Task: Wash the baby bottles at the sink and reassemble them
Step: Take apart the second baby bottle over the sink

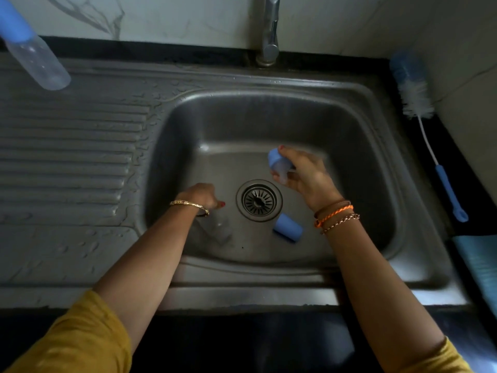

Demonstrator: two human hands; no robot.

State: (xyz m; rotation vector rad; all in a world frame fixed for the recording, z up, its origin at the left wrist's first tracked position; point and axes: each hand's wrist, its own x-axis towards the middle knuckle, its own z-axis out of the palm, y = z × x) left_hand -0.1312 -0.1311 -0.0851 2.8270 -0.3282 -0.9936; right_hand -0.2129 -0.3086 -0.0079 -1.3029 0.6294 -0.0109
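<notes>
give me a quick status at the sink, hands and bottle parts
Right hand holds a blue-collared part. Left hand down on a clear bottle, grip unclear. Blue cap loose by drain.

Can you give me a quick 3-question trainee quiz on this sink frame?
1. True or false: the bottle brush lies inside the sink basin.
2. What does the right hand hold? A) bottle brush B) blue-and-clear bottle part C) nothing
3. Fill in: the loose blue cap lies on the basin floor just below the ____.

Key: 1 false, it is on the counter to the right; 2 B; 3 drain.
</notes>
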